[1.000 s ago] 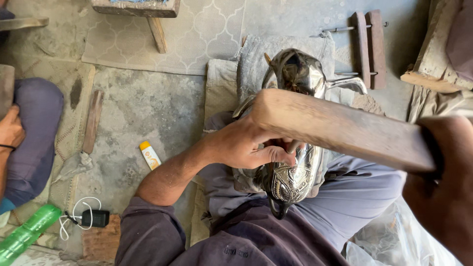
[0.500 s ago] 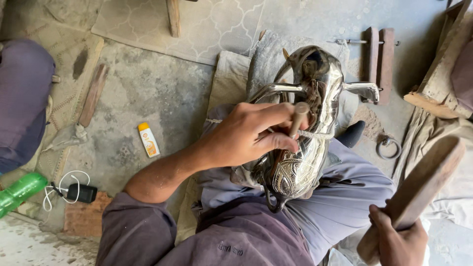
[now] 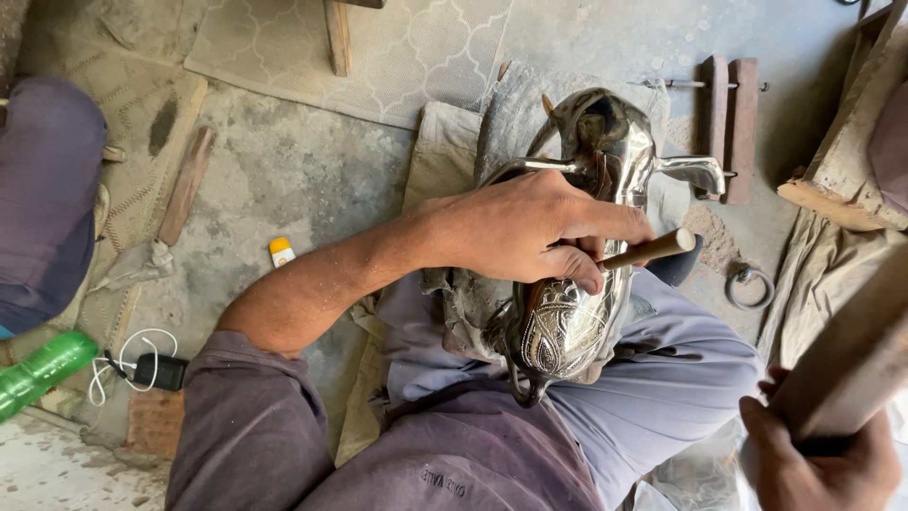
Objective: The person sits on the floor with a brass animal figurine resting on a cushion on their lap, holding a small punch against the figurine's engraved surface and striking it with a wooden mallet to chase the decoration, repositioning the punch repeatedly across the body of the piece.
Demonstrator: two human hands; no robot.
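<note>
Firmly keep your left hand [image 3: 530, 232] gripping the wooden-handled punch [image 3: 648, 251] against the engraved silver vessel [image 3: 577, 284] on your lap, while your right hand [image 3: 813, 468], clutching the wooden mallet [image 3: 851, 360], strikes squarely.

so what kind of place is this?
Probably a small metal-craft workshop, with the work done seated on the floor. The left hand holds a wooden-handled punch against an engraved silvery metal vessel on the lap, the right hand grips a wooden mallet, and wood scraps lie on the bare concrete floor.
</note>
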